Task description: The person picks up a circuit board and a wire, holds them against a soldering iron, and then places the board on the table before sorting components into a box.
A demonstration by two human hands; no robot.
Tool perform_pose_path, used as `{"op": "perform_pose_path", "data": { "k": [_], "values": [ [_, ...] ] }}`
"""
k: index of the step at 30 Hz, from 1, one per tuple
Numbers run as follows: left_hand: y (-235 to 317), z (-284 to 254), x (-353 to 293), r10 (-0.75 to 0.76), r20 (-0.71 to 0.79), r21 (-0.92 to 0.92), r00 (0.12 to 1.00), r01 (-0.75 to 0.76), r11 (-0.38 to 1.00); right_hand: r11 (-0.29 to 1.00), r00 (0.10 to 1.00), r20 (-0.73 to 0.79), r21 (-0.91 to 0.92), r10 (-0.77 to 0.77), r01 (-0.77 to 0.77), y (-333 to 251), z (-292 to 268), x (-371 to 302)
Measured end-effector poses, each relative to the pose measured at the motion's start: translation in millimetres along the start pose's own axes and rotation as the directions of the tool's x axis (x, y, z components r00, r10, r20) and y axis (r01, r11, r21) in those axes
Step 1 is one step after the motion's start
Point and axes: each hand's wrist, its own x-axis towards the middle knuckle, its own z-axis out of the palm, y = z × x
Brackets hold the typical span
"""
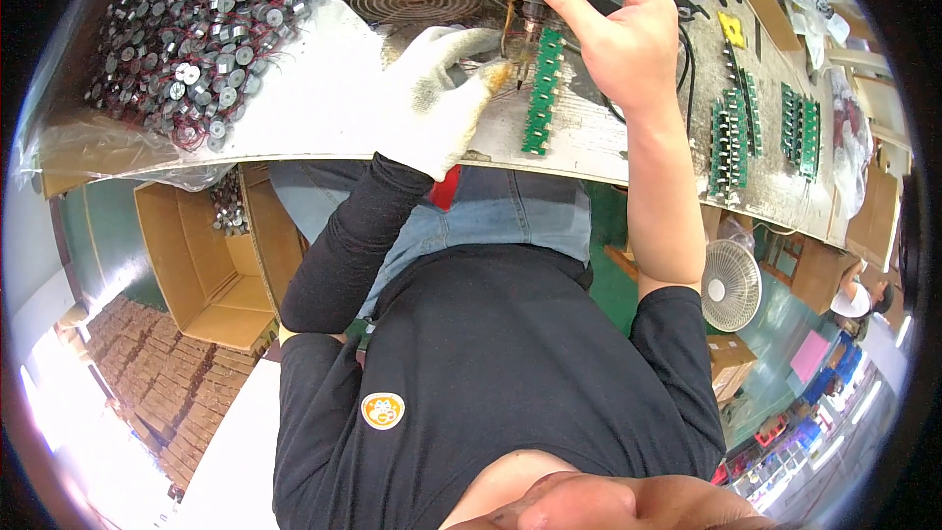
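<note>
left hand (434,98): fingers narrow, hold unclear | right hand (633,49): thumb wide, hold unclear | green strip (542,103): right of left fingertips

At upper centre, the gloved left hand (437,103) bends its fingers (465,44), while the bare right hand (633,49) reaches the top edge, thumb spread wide.

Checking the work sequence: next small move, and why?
I'd probably lower the bare right hand to steady the green circuit-board strip: neither hand visibly grips it, and the gloved left hand sits just left of it, near a slim dark tool tip.
</note>
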Motion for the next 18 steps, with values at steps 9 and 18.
{"op": "perform_pose_path", "data": {
  "k": [9,18],
  "values": [
    [4,2,-1,0.001,-0.03,0.061,1.0,0.001,0.998,1.0,1.0,-0.006,0.015,0.018,-0.018,-1,1,-1],
    [0,-6,-9,-0.096,-0.024,-0.023,0.995,0.095,0.995,0.999,0.999,-0.013,0.007,0.038,-0.038,12,-2,-4]
  ]
}}
